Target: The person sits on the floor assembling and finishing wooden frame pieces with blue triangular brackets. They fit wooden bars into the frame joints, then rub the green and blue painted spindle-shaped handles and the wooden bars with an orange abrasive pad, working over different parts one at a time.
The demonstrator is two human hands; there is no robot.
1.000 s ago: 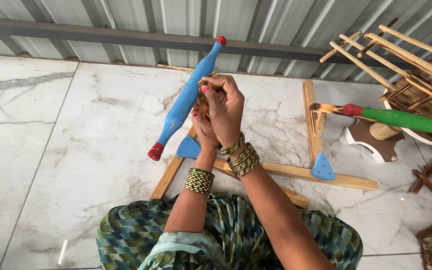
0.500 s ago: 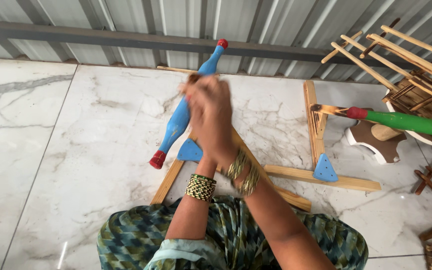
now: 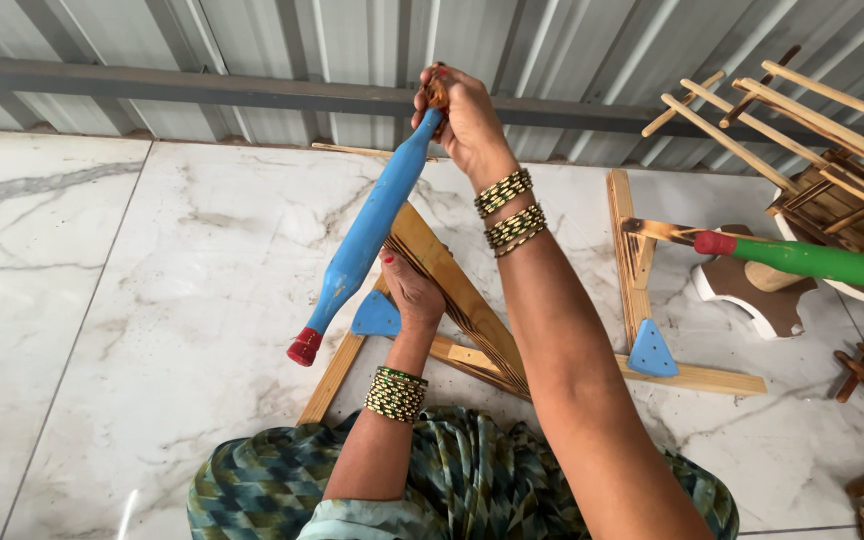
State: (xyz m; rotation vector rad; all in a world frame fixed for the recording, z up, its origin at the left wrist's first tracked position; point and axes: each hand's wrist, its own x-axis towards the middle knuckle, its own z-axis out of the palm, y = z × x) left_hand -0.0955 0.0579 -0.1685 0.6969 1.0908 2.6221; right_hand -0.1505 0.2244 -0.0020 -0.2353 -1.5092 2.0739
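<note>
Blue pin (image 3: 364, 240): a long turned wooden piece, painted blue with a red knob at its low end; held up in the air above the marble floor (image 3: 102, 330).
Long axis: runs on a slant, from the top end by the metal wall (image 3: 252, 40) down and to the left toward the red knob.
Right hand (image 3: 467, 120): clamped round the pin's top end, raised high; a small brown bit shows at the fingertips, too small to tell what it is.
Left hand (image 3: 414, 295): lower, just beside the pin's middle, fingers curled on the slanted slat of the wooden frame (image 3: 457, 300); whether it also touches the pin cannot be told.
Nearer hand: the right holds the pin; the left sits below and right of its shaft.
Nearby: a green pin (image 3: 817, 262) lies well apart to the right.
</note>
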